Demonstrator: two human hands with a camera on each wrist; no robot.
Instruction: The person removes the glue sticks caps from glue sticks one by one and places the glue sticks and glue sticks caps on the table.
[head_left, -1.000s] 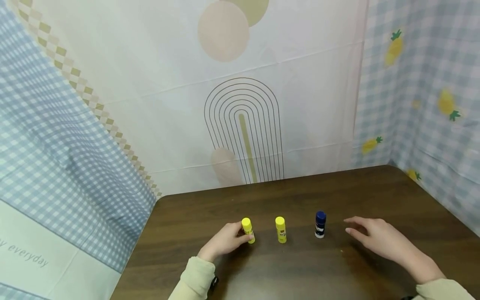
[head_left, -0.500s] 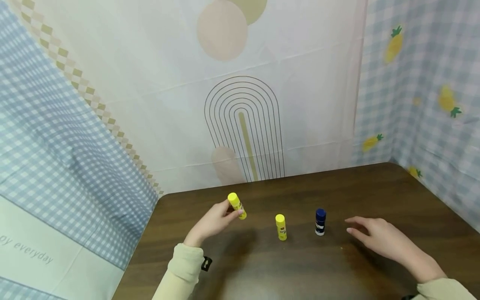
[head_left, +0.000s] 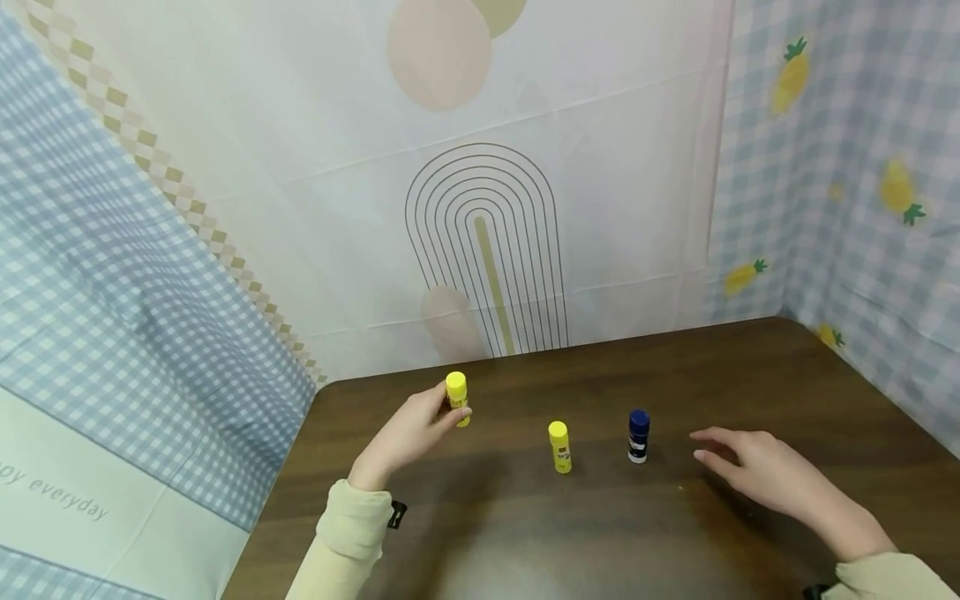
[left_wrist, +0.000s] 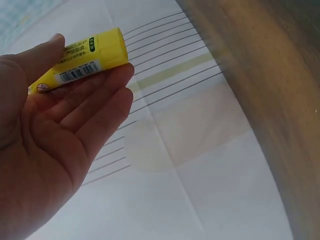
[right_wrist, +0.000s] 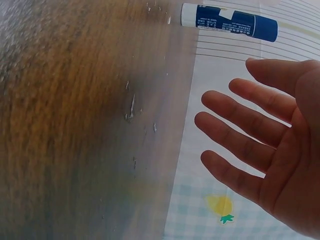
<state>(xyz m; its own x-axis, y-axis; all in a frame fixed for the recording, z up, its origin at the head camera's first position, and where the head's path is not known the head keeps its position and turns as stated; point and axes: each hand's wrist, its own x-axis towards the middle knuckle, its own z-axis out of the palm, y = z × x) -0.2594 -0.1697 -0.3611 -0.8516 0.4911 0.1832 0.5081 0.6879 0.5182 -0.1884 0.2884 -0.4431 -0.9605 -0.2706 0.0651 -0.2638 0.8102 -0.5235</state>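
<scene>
My left hand [head_left: 408, 429] pinches a yellow glue stick [head_left: 457, 398] between thumb and fingers, lifted over the left part of the table. In the left wrist view, printed text and a barcode show on that glue stick [left_wrist: 82, 60]. A second yellow glue stick [head_left: 560, 448] stands upright near the table's middle. To its right is a dark blue glue stick [head_left: 638, 437] with a white base, also upright. My right hand [head_left: 772, 471] hovers to the right of the blue one, holding nothing; in the right wrist view its fingers [right_wrist: 235, 135] are spread and relaxed.
The dark brown wooden table [head_left: 600, 533] has its back edge against a white cloth backdrop [head_left: 637, 208] with printed arches. Blue checked cloths hang at the left [head_left: 150, 275] and right [head_left: 862, 250].
My left hand has lifted its yellow glue stick off the table and moved it left and farther back. The glue stick tilted, then came nearer upright. My right hand stays put.
</scene>
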